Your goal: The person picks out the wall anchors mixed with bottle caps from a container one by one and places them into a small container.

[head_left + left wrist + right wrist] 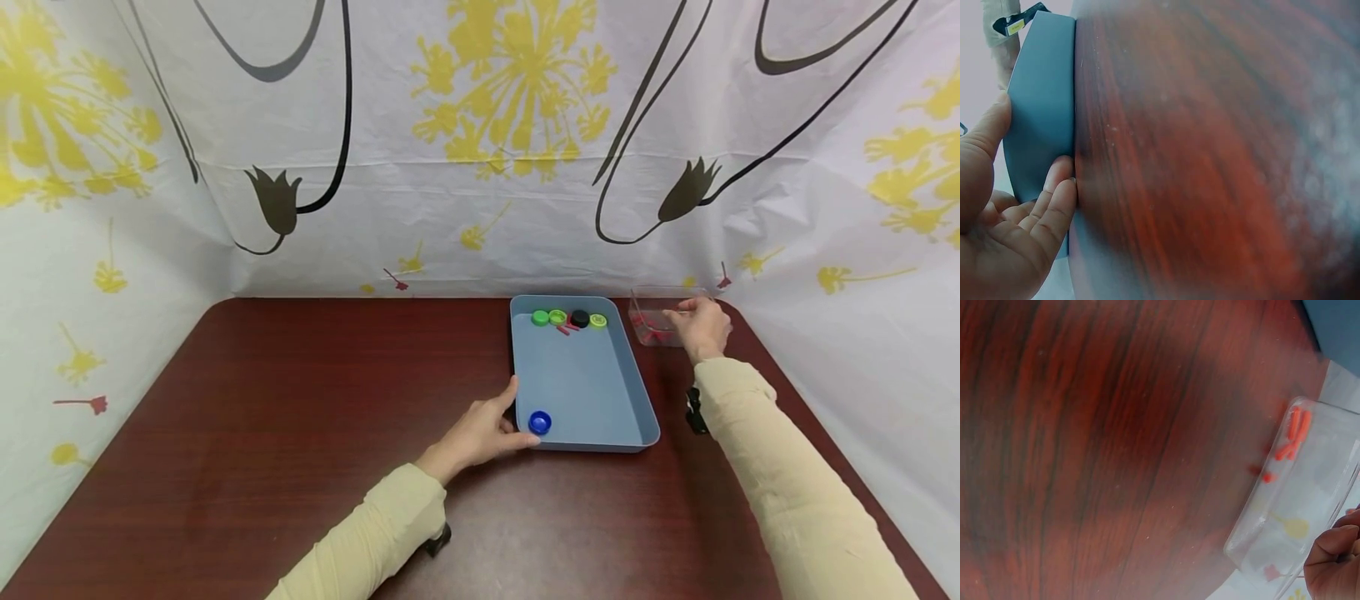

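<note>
A shallow blue-grey tray (581, 375) lies on the table. My left hand (480, 429) grips its near left corner, thumb along the front rim and fingers against the left side. Just inside that corner sits a blue bottle cap (540, 422). My right hand (703, 325) is over a clear plastic box (647, 340) holding several small red sticks (1297, 428). Its thumb and fingers are bent close together at the box's upper part. I cannot tell whether they pinch a stick.
Along the tray's far end sit a green cap (541, 317), a lime cap (557, 317), a black cap (580, 318) and a yellow-green cap (597, 321). Red sticks (564, 330) lie beside them. Patterned white cloth (480, 225) walls in the dark wood table (337, 400).
</note>
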`<control>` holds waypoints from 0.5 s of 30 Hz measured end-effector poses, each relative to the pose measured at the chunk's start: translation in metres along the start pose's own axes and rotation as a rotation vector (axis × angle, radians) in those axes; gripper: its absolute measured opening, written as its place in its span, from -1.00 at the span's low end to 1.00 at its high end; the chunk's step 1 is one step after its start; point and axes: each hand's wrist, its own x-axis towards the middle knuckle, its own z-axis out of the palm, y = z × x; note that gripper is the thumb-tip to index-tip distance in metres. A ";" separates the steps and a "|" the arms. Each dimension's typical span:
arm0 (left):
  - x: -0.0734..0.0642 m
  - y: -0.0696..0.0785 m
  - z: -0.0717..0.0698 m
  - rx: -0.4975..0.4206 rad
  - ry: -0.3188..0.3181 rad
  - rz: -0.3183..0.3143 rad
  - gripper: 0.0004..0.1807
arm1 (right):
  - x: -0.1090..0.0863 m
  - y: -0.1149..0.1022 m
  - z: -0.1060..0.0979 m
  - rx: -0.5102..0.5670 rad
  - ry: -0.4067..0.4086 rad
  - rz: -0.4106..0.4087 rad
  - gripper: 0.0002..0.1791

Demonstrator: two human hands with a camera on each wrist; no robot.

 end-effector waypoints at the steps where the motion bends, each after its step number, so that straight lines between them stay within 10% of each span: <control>1: 0.000 0.000 0.000 0.000 -0.001 0.001 0.05 | 0.000 -0.001 0.000 0.011 0.005 -0.009 -0.60; 15: 0.000 0.000 0.002 0.010 0.001 -0.003 0.05 | -0.015 -0.055 0.019 0.160 -0.009 -0.045 -0.66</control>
